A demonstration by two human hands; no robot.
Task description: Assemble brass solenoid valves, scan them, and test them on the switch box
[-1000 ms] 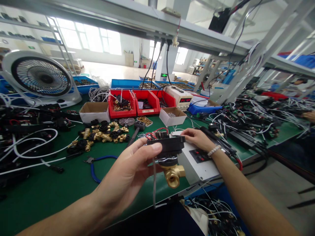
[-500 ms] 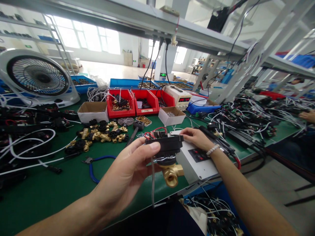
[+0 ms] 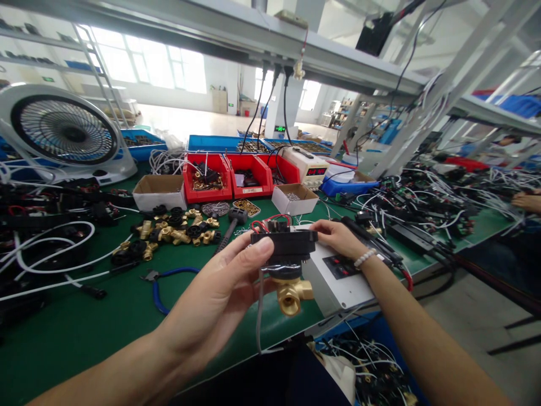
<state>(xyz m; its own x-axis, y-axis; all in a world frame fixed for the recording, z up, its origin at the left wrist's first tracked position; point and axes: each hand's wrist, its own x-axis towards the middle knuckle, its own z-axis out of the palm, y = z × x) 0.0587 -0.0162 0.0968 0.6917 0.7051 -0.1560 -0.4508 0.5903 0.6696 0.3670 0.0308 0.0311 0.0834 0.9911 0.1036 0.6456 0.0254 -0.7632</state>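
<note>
Valve unit [image 3: 289, 248], black housing over a brass body, is held up near the front edge of the green bench [image 3: 84, 330]. Left hand [image 3: 228, 276] grips it by the housing: thumb on the near face, other fingers behind and below. Brass ports face forward and right. A grey cable [image 3: 258, 321] hangs from it towards the bench edge.

Right hand [image 3: 338, 237] rests at the far part of the grey box [image 3: 338, 282]; fingertips partly hidden behind the housing, so cannot tell whether they pinch anything. Box reaches the front edge, just right of the valve.

Widest stretch of green top lies left of the left forearm; a narrow strip shows below the valve. Past the edge, lower right, a blue tub [image 3: 416, 366] of wired parts sits under the bench.

In the way: blue-handled pliers [image 3: 157, 296] just left of the left wrist; hammer [image 3: 230, 228] behind that hand; brass fittings [image 3: 169, 231] beyond the pliers. Cable heap [image 3: 54, 225] bounds the left side, black-handled tools [image 3: 376, 242] the right. Behind: small carton [image 3: 296, 203], red bins [image 3: 251, 186], power supply [image 3: 308, 169]. Black cords [image 3: 256, 107] hang from the overhead shelf [image 3: 338, 56].
</note>
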